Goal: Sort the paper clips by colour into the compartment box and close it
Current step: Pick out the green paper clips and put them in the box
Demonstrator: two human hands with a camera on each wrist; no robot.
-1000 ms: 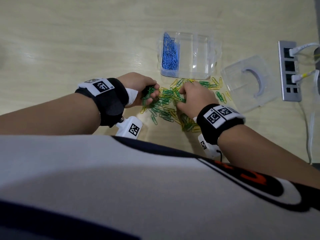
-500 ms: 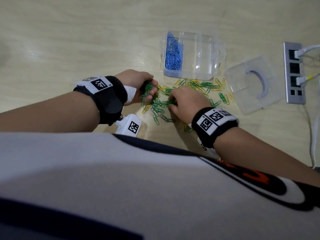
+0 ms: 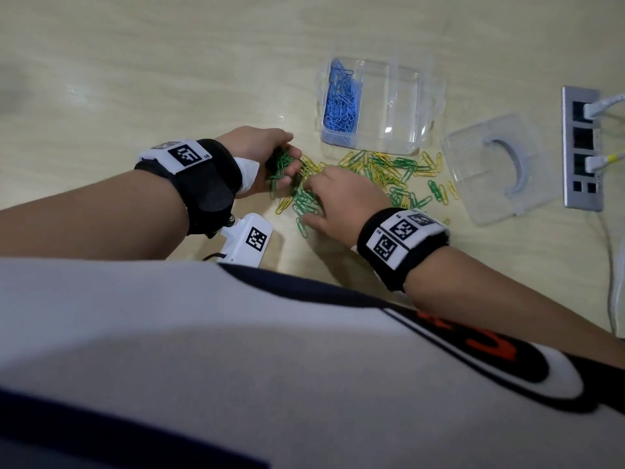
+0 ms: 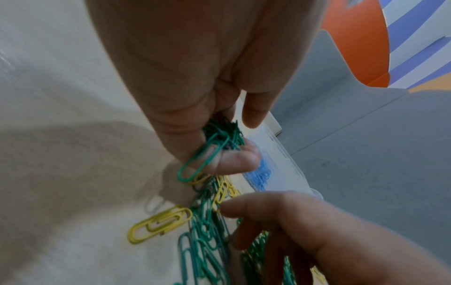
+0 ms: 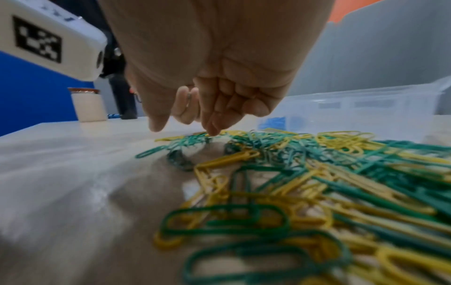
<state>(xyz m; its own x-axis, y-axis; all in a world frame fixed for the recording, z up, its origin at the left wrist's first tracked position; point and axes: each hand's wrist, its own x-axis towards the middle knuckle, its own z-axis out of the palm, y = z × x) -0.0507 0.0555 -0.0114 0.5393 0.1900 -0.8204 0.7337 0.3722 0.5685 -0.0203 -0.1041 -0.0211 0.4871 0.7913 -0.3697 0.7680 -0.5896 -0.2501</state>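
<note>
My left hand [image 3: 287,164] grips a bunch of green paper clips [image 3: 280,165], which show bunched between its curled fingers in the left wrist view [image 4: 219,133]. A mixed pile of green and yellow clips [image 3: 389,170] lies on the table in front of the clear compartment box [image 3: 406,96]. The box's left compartment holds blue clips [image 3: 340,103]; its other compartments look bare. My right hand [image 3: 311,198] rests on the pile's left end, close to my left hand. Its index fingertip [image 5: 212,132] touches green clips, the thumb stands apart, and nothing is pinched.
The clear lid [image 3: 497,170] lies loose to the right of the pile. A grey power strip [image 3: 581,147] with white plugs sits at the far right, with a cable [image 3: 612,265] trailing towards me. The pale wooden tabletop [image 3: 135,79] stretches to the left.
My right hand has slid left across the pile to just beside my left hand. My left hand has kept hold of its green clips and barely moved.
</note>
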